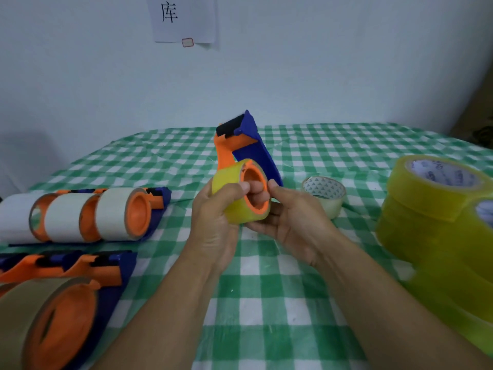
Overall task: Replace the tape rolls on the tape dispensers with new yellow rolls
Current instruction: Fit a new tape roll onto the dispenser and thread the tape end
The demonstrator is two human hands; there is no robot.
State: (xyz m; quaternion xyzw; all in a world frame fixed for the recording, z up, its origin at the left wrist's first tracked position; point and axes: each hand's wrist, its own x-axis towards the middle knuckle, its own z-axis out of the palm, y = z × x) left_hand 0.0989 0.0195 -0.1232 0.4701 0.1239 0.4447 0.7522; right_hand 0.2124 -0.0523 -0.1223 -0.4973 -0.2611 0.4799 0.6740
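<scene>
From where I stand, the person is in the middle of fitting a glossy, translucent yellow tape roll (245, 213) onto the round orange plastic hub (256, 173) of a blue-and-orange plastic tape dispenser (256, 153). The dispenser is held up over the middle of the green-and-white checked tablecloth (266, 289) with its cutter end pointing away. The left hand (213, 222) is wrapped round the roll from the left, fingers curled over its outer face and into the hub's mouth. The right hand (290, 222) cups the roll from below, with its thumb against the orange rim. The roll looks seated, or nearly so; I can't tell whether it is pushed fully home. A pale, nearly used-up tape roll with a printed cardboard core (330, 206) lies on the cloth just beside the right hand. To my mind the next move is to press the roll flush, then find its loose end and lead it up to the cutter. That calls for a fingernail and a steady hold. A stack of fresh yellow rolls (432, 209) waits at the right, and a row of dispensers with whitish rolls (80, 214) lies at the left, not yet changed.
</scene>
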